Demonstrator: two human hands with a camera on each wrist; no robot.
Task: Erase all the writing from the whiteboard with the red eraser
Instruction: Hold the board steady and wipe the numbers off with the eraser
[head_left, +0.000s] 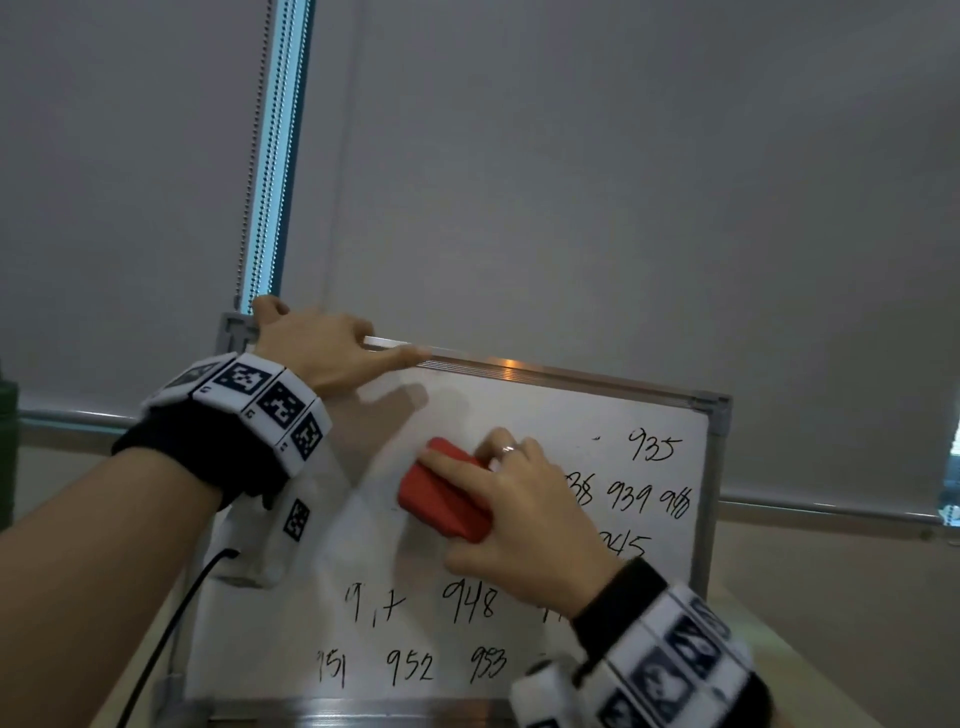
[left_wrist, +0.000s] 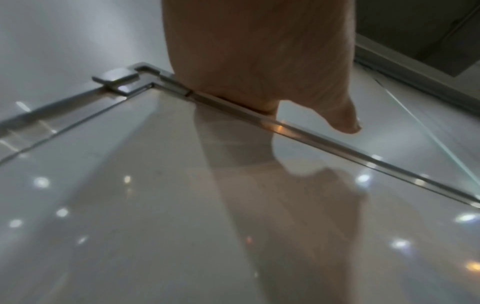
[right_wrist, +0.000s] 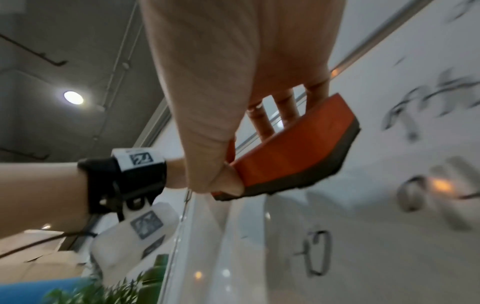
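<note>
A small framed whiteboard (head_left: 519, 410) stands upright on the table, its upper left wiped blank. Black handwritten numbers (head_left: 649, 499) fill its right side and bottom rows. My right hand (head_left: 511, 499) grips the red eraser (head_left: 441, 493) and presses its dark felt face to the board's middle. In the right wrist view the red eraser (right_wrist: 293, 148) sits pinched between thumb and fingers, with blurred numbers (right_wrist: 436, 185) beside it. My left hand (head_left: 322, 348) holds the top frame near the upper left corner, fingers curled over the edge. The left hand (left_wrist: 259, 61) rests on the whiteboard frame (left_wrist: 324, 142).
Grey roller blinds (head_left: 571, 182) with a bead chain (head_left: 254, 156) hang behind the board. A black cable (head_left: 171, 623) runs from my left wrist camera. A green plant (right_wrist: 111, 288) shows low in the right wrist view.
</note>
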